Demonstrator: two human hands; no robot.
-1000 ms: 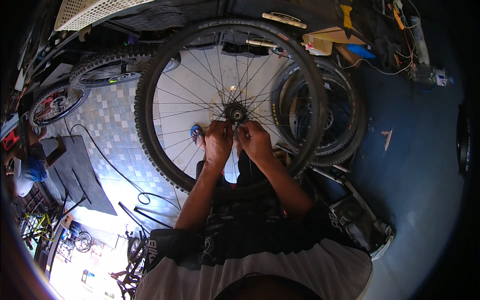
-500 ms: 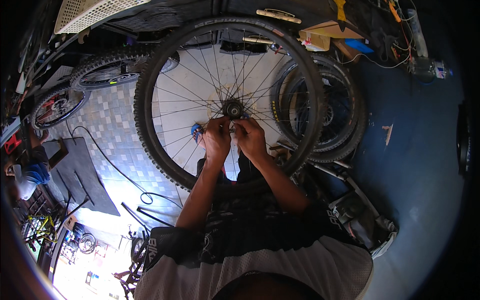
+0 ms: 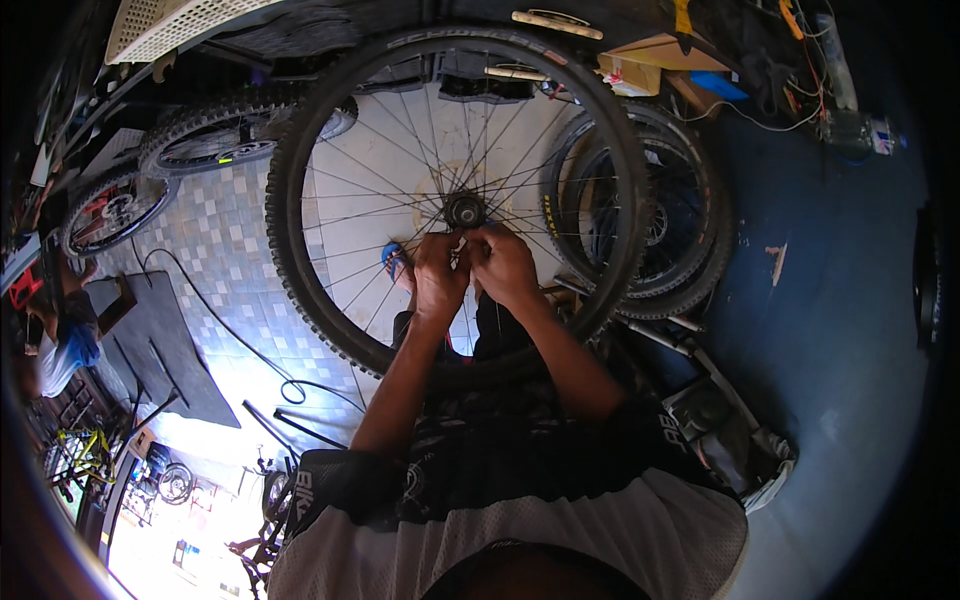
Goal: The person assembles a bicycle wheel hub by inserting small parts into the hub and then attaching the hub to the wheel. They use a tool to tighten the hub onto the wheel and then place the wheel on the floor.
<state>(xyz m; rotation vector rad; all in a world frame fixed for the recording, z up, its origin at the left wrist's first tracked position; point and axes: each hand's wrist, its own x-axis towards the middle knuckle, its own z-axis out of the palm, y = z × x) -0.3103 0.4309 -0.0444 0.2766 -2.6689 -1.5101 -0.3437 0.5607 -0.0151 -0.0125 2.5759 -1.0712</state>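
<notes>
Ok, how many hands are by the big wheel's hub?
2: the left hand, just below the hub in the picture, and the right hand, close beside it. I see no sign of others hidden there.

1. Pale lettering point(image 3: 462, 40) curves atop the big tyre point(image 3: 284, 220).
2. Yellow lettering point(image 3: 549, 215) marks another tyre point(image 3: 552, 172) at right.
3. White letters point(image 3: 304, 494) are on the left sleeve point(image 3: 328, 472) and right sleeve point(image 3: 640, 425).
4. The bottle point(image 3: 845, 130) label point(image 3: 882, 137) is unreadably small.
</notes>
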